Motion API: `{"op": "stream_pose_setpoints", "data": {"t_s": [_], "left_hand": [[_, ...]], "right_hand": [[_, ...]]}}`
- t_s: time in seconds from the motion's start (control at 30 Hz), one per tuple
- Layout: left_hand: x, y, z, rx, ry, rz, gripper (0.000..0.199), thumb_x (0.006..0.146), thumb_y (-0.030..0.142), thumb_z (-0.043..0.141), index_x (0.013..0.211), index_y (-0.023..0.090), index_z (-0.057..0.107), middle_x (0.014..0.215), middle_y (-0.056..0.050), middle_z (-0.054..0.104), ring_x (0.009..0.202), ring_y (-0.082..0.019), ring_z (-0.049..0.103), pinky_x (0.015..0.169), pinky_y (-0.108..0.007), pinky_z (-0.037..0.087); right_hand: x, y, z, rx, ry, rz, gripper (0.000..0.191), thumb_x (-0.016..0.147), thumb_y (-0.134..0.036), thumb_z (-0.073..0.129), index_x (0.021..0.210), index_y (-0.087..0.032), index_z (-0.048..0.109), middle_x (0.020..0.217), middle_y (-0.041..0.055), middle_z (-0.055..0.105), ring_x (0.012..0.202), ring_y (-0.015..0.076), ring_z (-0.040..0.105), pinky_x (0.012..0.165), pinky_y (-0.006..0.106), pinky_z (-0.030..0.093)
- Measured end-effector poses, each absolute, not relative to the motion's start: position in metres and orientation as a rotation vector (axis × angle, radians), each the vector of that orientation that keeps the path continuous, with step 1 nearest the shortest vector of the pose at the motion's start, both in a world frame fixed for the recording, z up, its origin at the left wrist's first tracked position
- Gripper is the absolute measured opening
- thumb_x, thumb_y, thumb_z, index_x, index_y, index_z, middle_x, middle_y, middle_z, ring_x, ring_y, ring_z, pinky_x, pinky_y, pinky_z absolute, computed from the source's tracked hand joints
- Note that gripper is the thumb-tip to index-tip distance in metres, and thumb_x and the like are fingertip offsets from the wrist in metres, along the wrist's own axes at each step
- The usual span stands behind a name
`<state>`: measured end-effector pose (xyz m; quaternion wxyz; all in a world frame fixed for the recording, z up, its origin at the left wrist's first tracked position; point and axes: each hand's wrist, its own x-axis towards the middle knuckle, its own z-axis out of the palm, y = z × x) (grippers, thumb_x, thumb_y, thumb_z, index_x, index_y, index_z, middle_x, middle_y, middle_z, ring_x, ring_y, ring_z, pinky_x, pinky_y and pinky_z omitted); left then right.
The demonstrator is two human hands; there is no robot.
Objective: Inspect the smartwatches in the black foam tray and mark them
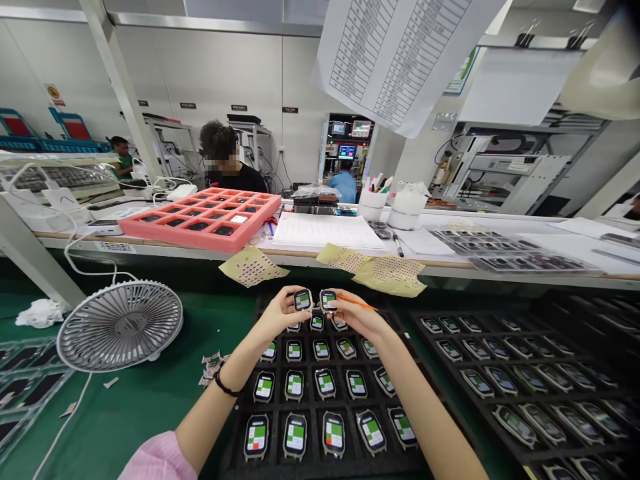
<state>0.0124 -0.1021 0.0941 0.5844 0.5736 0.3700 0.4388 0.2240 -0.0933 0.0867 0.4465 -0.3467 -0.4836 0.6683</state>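
My left hand [283,311] grips a smartwatch [303,301] by its edges, its lit screen facing me. Close beside it, my right hand [357,315] pinches a second smartwatch [328,300], also lit. An orange stick-like tool [356,302] lies across the right hand's fingers; its kind I cannot make out. Both hands are above the far rows of a black foam tray [276,410]. Several smartwatches without straps, such as one in the front row [295,435], sit in its slots with green and white screens, a few showing a red block.
A second black tray with watches [477,383] stands at the right. A white fan [123,327] is at the left on the green mat [145,400]. On the shelf ahead are a pink foam tray [245,233], papers [325,230] and clear trays [505,257]. People sit beyond.
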Motion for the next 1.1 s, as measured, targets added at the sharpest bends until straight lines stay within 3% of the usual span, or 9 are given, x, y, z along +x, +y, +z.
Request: {"op": "stream_pose_setpoints", "data": {"t_s": [0.1, 0.33, 0.57, 0.73, 1.1], "left_hand": [[0.015, -0.103, 0.091, 1.352, 0.859, 0.983, 0.066, 0.062, 0.033, 0.077, 0.12, 0.02, 0.047, 0.108, -0.009, 0.061, 0.071, -0.012, 0.058, 0.049, -0.019, 0.039], [0.018, -0.11, 0.094, 1.453, 0.851, 0.943, 0.062, 0.071, 0.035, 0.069, 0.125, 0.021, 0.044, 0.112, -0.011, 0.059, 0.071, -0.014, 0.062, 0.04, -0.017, 0.038], [0.02, -0.113, 0.093, 1.379, 0.938, 0.934, 0.045, 0.075, 0.049, 0.064, 0.107, 0.019, 0.054, 0.091, -0.005, 0.063, 0.055, -0.01, 0.06, 0.034, -0.015, 0.033], [0.017, -0.118, 0.097, 1.288, 0.989, 0.872, 0.046, 0.078, 0.055, 0.057, 0.105, 0.018, 0.056, 0.08, -0.003, 0.064, 0.054, -0.01, 0.061, 0.033, -0.013, 0.031], [0.018, -0.119, 0.093, 1.342, 0.906, 0.883, 0.047, 0.072, 0.049, 0.068, 0.105, 0.019, 0.055, 0.09, -0.003, 0.064, 0.053, -0.008, 0.06, 0.032, -0.013, 0.033]], "right_hand": [[0.226, -0.101, 0.087, -0.888, -1.213, 1.604, 0.034, 0.068, -0.028, 0.076, 0.099, -0.021, 0.064, 0.081, -0.0002, 0.064, 0.068, 0.0122, 0.06, 0.052, 0.023, 0.035], [0.228, -0.112, 0.084, -0.962, -1.253, 1.558, 0.035, 0.068, -0.031, 0.077, 0.098, -0.02, 0.063, 0.077, -0.0003, 0.063, 0.061, 0.0116, 0.058, 0.049, 0.022, 0.033], [0.225, -0.114, 0.087, -0.997, -1.225, 1.541, 0.029, 0.077, -0.045, 0.068, 0.089, -0.019, 0.063, 0.068, 0.0003, 0.062, 0.052, 0.0118, 0.056, 0.041, 0.022, 0.026], [0.229, -0.121, 0.094, -0.917, -1.301, 1.667, 0.03, 0.077, -0.04, 0.069, 0.099, -0.021, 0.063, 0.074, 0.0006, 0.062, 0.063, 0.0141, 0.06, 0.044, 0.022, 0.03], [0.232, -0.126, 0.094, -0.874, -1.402, 1.668, 0.029, 0.081, -0.037, 0.065, 0.107, -0.023, 0.061, 0.084, 0.002, 0.06, 0.072, 0.0152, 0.06, 0.049, 0.024, 0.035]]}}
